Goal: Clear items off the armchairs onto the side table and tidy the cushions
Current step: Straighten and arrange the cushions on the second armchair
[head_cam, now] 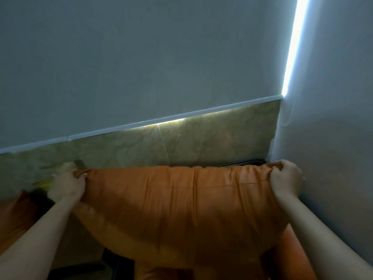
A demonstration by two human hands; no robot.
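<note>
A large orange leather cushion (181,209) fills the lower middle of the head view, held up in front of the wall. My left hand (67,185) pinches its top left corner, and my right hand (286,178) is clenched around its top right corner. Below the cushion, part of an orange armchair (290,253) shows at the lower right. Another orange armchair's edge (14,215) appears at the far left. The side table is hidden.
A grey wall with a marbled tan tile band (201,142) stands close behind the cushion. A second wall (333,138) closes the corner on the right, with a bright light strip (292,47). Something blurred and yellowish (44,181) sits behind my left hand.
</note>
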